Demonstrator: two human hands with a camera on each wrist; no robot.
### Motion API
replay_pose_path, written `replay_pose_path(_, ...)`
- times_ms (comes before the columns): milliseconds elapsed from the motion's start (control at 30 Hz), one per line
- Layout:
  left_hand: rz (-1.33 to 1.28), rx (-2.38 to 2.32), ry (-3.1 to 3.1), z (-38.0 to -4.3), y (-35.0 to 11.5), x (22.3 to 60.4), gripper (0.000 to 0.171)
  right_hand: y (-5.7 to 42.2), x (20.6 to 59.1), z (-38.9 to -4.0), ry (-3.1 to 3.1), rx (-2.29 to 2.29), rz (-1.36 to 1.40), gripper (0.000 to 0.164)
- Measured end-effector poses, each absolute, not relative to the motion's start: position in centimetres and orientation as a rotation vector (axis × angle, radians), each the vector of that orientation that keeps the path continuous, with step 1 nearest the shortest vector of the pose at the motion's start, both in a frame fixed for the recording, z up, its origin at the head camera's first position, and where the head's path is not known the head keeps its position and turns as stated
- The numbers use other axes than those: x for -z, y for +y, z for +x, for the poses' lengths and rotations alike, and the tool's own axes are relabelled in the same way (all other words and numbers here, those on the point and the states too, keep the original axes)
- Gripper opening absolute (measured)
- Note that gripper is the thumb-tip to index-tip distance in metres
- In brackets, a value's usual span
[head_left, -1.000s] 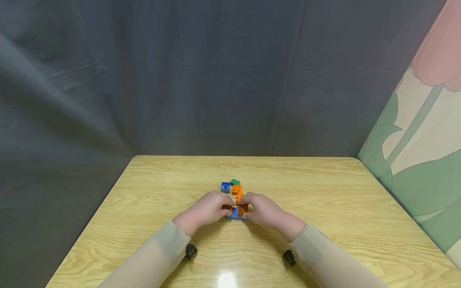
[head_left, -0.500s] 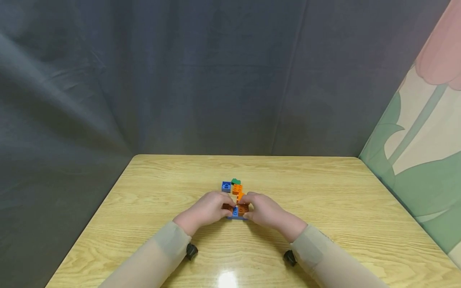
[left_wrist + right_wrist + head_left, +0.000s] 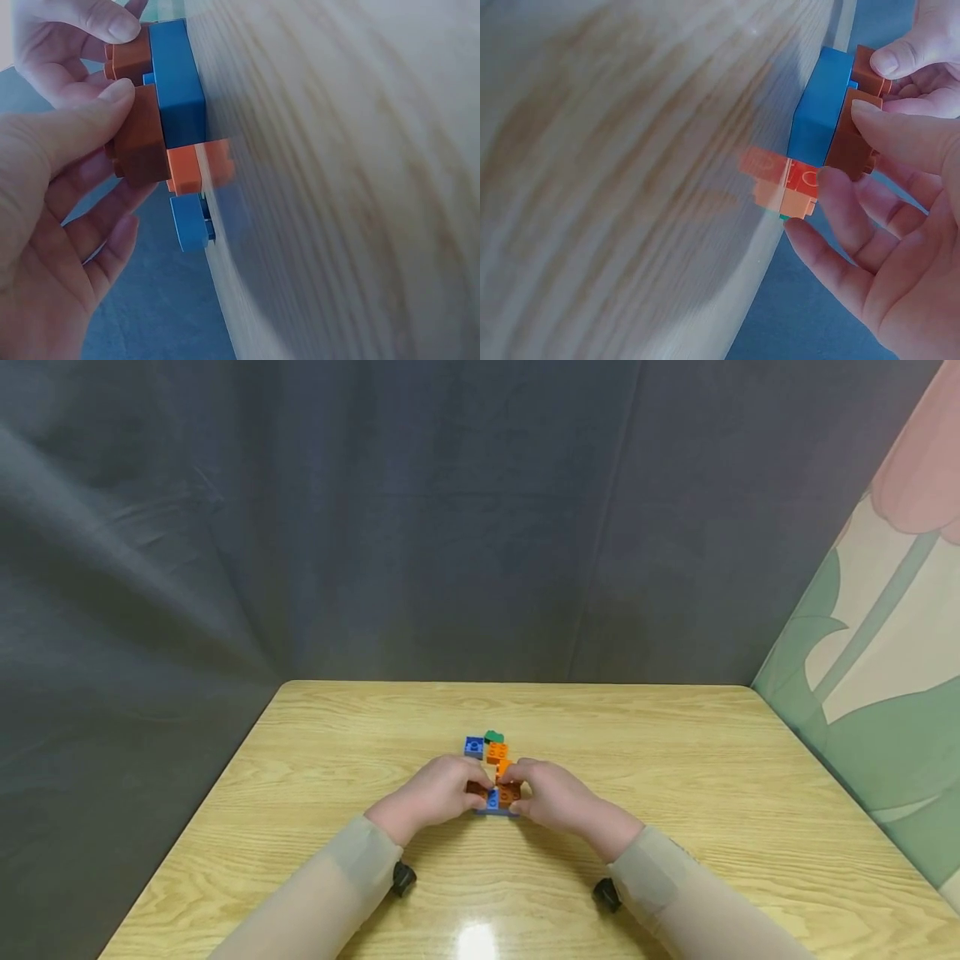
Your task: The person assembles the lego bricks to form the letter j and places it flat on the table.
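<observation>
A long blue toy brick point(image 3: 178, 86) lies on the table with two brown bricks on top, one at either end, and blue studs between them. My left hand point(image 3: 441, 789) pinches the left brown brick point(image 3: 142, 135), thumb on its near side and fingers behind. At the other end my right hand point(image 3: 553, 795) holds the right brown brick point(image 3: 853, 133) between thumb and fingers. An orange brick point(image 3: 505, 767) sits just behind the blue one, close to my right fingertips. The fingers cover part of both brown bricks.
Farther back on the wooden table point(image 3: 337, 727) stand another orange brick point(image 3: 497, 752), a small blue brick point(image 3: 474, 747) and a green piece point(image 3: 493, 737). A dark curtain point(image 3: 450, 527) hangs behind the table, and a flower-patterned panel point(image 3: 885, 635) borders its right side.
The head view has shifted slightly. Both hands stay on the brown bricks, and the bricks keep their places relative to one another.
</observation>
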State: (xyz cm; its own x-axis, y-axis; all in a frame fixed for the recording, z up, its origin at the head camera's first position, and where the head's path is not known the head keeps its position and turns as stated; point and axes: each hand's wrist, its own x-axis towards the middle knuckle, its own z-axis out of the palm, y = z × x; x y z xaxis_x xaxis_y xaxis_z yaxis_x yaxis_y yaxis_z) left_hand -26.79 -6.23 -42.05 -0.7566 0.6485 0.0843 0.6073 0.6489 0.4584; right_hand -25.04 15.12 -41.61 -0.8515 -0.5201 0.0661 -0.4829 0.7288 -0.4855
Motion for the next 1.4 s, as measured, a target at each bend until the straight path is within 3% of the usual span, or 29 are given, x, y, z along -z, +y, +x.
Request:
replay_pose_path(467, 1.076, -0.724, 2.763, -27.3, -6.3, 41.9, 0.023, 14.5, 40.4, -25.2, 2.895, 0.533, -0.828, 0.033)
replay_pose_path(833, 1.039, -0.694, 2.772, -27.2, -6.2, 42.1, 0.022, 14.9, 40.2, -26.4, 3.135, 0.669, -0.866, 0.011)
replay_pose_path(1067, 0.990, -0.720, 2.758, -27.2, -6.2, 42.4, 0.022, 15.4, 40.2, -27.9, 3.145, 0.594, -0.860, 0.023)
replay_pose_path(1400, 1.011, -0.730, 2.759, -27.1, -6.3, 42.4, 0.022, 15.0, 41.2, -28.9, 2.999, 0.628, -0.827, 0.026)
